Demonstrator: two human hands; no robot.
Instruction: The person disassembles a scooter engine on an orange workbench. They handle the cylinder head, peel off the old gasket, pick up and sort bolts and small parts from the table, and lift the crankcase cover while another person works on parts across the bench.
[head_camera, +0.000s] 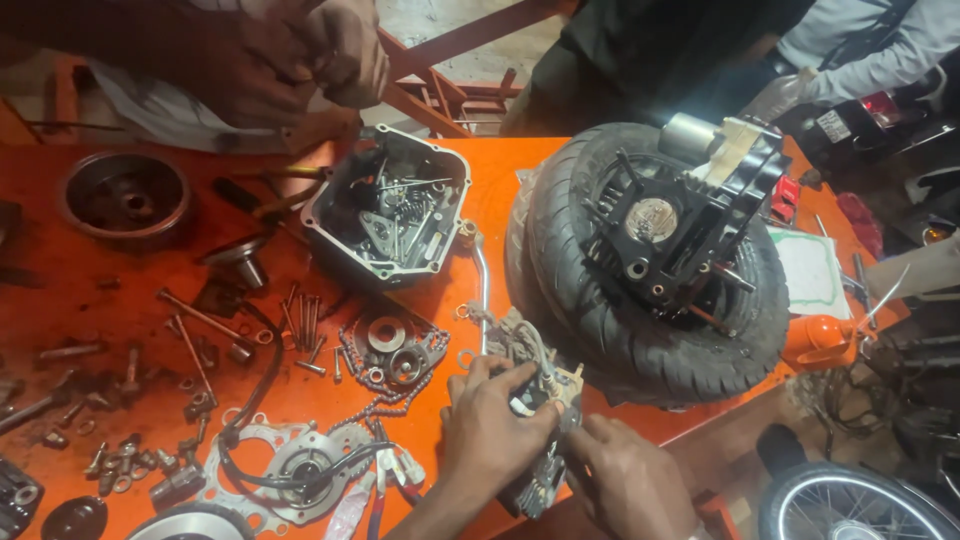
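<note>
Hands: left hand (490, 425) and right hand (625, 480), at six o'clock, both closed on a small dark metal part with white fittings and wires (540, 400).
Grip: left fingers (505, 375) pinch its top; right hand cups its lower side.
Position: part sits at the near edge of the orange worktop (60, 290), just beside the black rubber tyre (640, 330) at three o'clock.
Handling: looks stiff, compact, probably oily; wires seem fragile, so the solid body is the safer hold.
Room: loose steel bolts (300, 325) and a grey gasket (290, 460) crowd nine o'clock; grey open engine cover (390, 205) at twelve; worktop edge close.
</note>
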